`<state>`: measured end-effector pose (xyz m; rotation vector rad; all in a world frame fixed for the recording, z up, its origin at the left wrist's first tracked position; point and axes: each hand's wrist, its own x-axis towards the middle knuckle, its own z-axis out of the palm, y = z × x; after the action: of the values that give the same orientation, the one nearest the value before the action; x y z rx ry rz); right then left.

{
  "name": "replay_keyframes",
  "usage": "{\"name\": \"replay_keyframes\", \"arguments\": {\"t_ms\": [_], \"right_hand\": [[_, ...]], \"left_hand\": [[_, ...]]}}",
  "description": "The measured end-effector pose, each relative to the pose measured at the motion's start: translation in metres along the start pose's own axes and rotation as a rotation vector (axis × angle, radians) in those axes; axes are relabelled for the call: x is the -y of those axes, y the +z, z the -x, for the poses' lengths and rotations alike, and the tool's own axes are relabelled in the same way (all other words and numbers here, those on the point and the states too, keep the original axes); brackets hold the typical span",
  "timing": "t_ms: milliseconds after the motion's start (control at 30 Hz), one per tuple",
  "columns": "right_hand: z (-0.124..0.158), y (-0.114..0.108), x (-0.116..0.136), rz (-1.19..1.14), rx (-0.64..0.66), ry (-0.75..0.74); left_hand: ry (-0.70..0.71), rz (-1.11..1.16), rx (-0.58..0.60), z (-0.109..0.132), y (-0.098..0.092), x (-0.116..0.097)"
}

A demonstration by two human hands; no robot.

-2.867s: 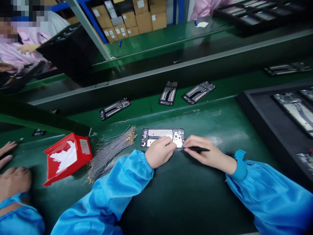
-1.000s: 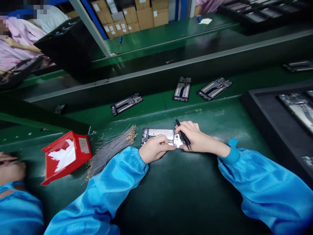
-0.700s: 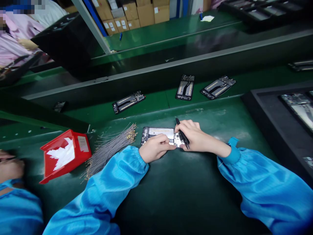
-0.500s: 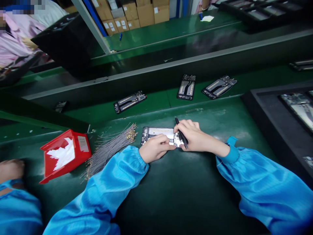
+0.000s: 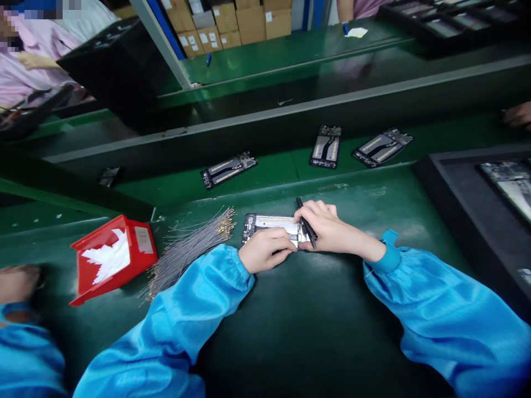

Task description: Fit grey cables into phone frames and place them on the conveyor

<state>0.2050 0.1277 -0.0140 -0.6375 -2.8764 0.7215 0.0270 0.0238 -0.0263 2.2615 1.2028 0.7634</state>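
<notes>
An opened phone point(image 5: 274, 221) with its inner boards showing lies flat on the green bench in front of me. My left hand point(image 5: 267, 250), fingers bent, grips the phone's near edge around its middle. At the phone's right end, the fingertips of my right hand point(image 5: 323, 224) touch the circuit board. That hand also has black tweezers point(image 5: 306, 221) tucked in its grip, slanting across the fingers. Part of the board is hidden beneath the fingers. Left of the phone lies a bundle of thin grey cables point(image 5: 194, 251) with gold-coloured ends.
A red bin point(image 5: 93, 276) with white pieces stands left of the cables. Opened phones point(image 5: 326, 146) rest on the strip beyond the bench edge. A black tray point(image 5: 448, 199) holding phone parts is at right. Another person's hand point(image 5: 19, 283) is at far left.
The view has shifted slightly, so the bench items appear a little farther right. Both hands stay on the phone, with small finger movements at the board. Another person's hand appears at the right edge.
</notes>
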Motion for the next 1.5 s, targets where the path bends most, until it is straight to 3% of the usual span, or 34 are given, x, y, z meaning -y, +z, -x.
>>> {"name": "replay_keyframes", "arguments": {"t_ms": [233, 500, 733, 1033, 1500], "right_hand": [[-0.005, -0.009, 0.001, 0.015, 0.084, 0.021], [-0.009, -0.008, 0.016, 0.095, 0.083, 0.053], [-0.008, -0.001, 0.006, -0.010, 0.058, -0.095], [-0.013, -0.006, 0.005, 0.138, 0.089, -0.161], [-0.013, -0.009, 0.021, 0.096, 0.114, -0.005]], "left_hand": [[0.035, 0.033, 0.066, -0.001, -0.002, 0.000], [0.036, 0.022, 0.071, 0.000, -0.004, -0.001], [-0.084, -0.068, -0.097, 0.001, 0.002, -0.001], [-0.146, -0.135, -0.107, -0.004, 0.008, -0.003], [-0.062, -0.070, -0.042, -0.002, 0.004, -0.004]]}}
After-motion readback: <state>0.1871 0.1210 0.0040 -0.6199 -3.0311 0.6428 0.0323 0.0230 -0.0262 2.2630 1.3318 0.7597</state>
